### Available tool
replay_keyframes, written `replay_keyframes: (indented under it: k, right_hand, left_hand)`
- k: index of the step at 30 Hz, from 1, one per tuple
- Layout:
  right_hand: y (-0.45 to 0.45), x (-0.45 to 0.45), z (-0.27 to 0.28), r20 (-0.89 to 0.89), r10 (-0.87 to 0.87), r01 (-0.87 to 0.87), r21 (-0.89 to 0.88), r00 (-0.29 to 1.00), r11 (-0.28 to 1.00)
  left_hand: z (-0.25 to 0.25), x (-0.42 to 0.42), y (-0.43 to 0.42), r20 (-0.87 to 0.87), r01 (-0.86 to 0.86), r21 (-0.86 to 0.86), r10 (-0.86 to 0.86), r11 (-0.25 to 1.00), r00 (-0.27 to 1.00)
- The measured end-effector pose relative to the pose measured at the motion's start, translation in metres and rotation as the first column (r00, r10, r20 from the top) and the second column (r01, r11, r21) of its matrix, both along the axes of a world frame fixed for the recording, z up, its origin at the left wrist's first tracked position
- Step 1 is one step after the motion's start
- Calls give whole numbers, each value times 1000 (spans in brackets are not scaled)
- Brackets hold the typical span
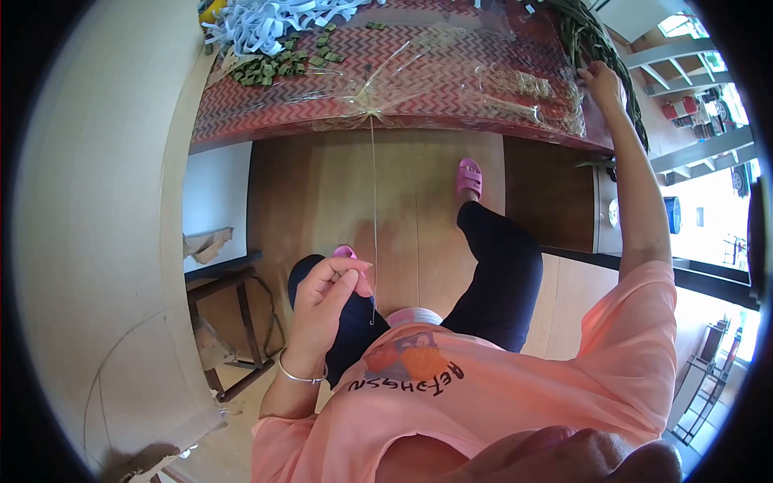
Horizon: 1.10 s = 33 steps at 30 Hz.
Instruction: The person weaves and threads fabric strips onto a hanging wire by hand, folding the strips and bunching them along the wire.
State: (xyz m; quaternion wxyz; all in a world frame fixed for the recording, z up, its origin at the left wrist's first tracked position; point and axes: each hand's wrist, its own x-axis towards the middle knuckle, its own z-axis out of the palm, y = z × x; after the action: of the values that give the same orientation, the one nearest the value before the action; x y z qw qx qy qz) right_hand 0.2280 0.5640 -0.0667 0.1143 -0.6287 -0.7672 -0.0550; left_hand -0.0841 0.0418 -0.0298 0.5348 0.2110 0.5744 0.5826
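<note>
My left hand (pixel 328 299) is closed in a pinch on a thin cord (pixel 374 193) in front of my lap. The cord runs taut from a knotted tie (pixel 366 103) at the table's front edge. A small metal hook (pixel 372 314) hangs just below my fingers. Stretched out to the far right, my right hand (pixel 605 87) has its fingers curled at the table corner. It is beside a bundle of long dark green strips (pixel 586 34) draping over that edge. What its fingertips hold is too small to make out.
The table (pixel 266 121) has a red zigzag cover under clear plastic. On it lie a heap of pale blue strips (pixel 266 24) and several folded green pieces (pixel 270 68). A cardboard panel (pixel 97 241) stands at left. A wooden cabinet (pixel 551 193) is under the table.
</note>
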Motion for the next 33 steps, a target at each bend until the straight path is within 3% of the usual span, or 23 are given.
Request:
replay_keyframes:
  k: [6,9,11,13,14,16,19,21,24,26,29,31,33]
  right_hand:
    - [22,-5,-15,138,-80,71,68,987,995]
    - [7,-8,10,22,-101,99,86,995,991]
    - [-25,-16,44,-219,-5,-23,-127,976,992]
    - [-62,-22,55,-295,214,-207,56,931,977]
    - [-88,-29,63,-293,226,-218,59,929,974]
    - [-151,-46,79,-481,330,-316,114,812,942]
    - [-250,-78,102,-744,156,-325,-88,650,941]
    - [-299,-95,101,-820,37,-333,-191,571,923]
    - [-346,-107,74,-851,68,-503,-241,520,830]
    - [-375,-117,65,-880,48,-578,-267,472,771]
    - [-408,-121,54,-850,87,-595,-286,519,751]
    - [-420,-119,50,-823,162,-616,-260,544,744]
    - [-430,-110,52,-819,144,-632,-304,556,713]
  left_hand:
    - [3,-1,-10,-14,-11,44,11,999,1000]
    - [5,-6,-15,-35,-30,52,32,998,999]
    - [6,-7,-18,-44,-31,50,33,998,998]
    - [6,-6,-19,-24,-36,73,38,997,999]
    - [6,-4,-18,-5,-25,88,26,996,1000]
    - [8,2,-15,29,6,116,-10,993,1000]
    - [17,12,-7,-2,93,117,-93,989,996]
    - [16,19,-1,-80,196,100,-189,975,979]
    - [8,37,15,-43,225,66,-223,972,974]
    - [-8,53,26,197,12,270,-68,963,978]
    - [-10,53,37,301,-1,178,-54,984,952]
    - [-21,50,41,394,168,151,-215,974,894]
    - [-12,58,37,418,150,135,-194,979,887]
